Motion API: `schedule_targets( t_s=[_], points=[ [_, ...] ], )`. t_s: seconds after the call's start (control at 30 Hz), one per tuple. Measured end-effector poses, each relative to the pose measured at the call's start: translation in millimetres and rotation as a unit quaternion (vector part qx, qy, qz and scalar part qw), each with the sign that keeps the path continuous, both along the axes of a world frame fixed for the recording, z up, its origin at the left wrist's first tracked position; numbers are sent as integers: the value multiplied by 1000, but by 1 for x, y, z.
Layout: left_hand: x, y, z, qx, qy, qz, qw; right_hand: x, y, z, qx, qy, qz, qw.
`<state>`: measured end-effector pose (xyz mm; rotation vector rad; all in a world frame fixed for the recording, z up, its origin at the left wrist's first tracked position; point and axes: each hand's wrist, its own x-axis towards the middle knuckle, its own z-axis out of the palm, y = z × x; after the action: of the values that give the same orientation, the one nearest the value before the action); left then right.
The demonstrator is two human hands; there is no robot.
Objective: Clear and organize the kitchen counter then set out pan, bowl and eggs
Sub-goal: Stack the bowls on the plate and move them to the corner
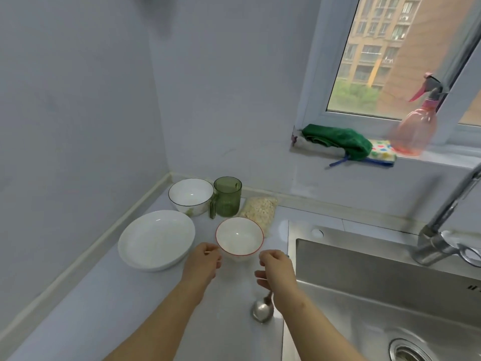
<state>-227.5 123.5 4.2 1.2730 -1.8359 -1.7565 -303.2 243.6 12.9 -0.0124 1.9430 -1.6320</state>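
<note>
The red-rimmed bowl sits upright and empty on the counter, near the front edge and just left of the sink, with both hands close to its near rim. The left hand is at the bowl's near-left side with its fingers curled, pinching what looks like a thin stick whose pale tip pokes out toward the bowl. The right hand hovers at the near-right side, fingers loosely curled. The spoon lies nearer still, and its handle runs up beneath that wrist, so I cannot tell whether the hand has hold of it. The step looks like tidying the small loose bits around this bowl before it is set out. It would go best if the stick were put aside first, so the left hand can take the bowl by its rim with a full grip. The white plate lies just left, almost touching the bowl. Farther back stand the black-rimmed bowl and the green cup, side by side. A bag of grains lies right of the cup, its near end behind the bowl. Any lift should go straight up to clear these neighbours.
</note>
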Motion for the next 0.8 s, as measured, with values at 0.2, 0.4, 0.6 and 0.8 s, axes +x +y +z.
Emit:
schedule_targets(
  t_s=[0.2,0.4,0.6,0.8],
  points=[
    [-26,-15,-5,-79,-32,32,996,-28,-16,-3,8,-7,0,1000],
    [-46,-20,-16,-13,-24,-51,998,-43,-35,-13,-25,-56,17,998],
    [-45,-23,-25,31,13,18,999,-45,-43,-31,-40,-134,19,990],
    [-40,-20,-21,50,19,19,998,-46,-49,-40,-44,-129,-9,991]
  ],
)
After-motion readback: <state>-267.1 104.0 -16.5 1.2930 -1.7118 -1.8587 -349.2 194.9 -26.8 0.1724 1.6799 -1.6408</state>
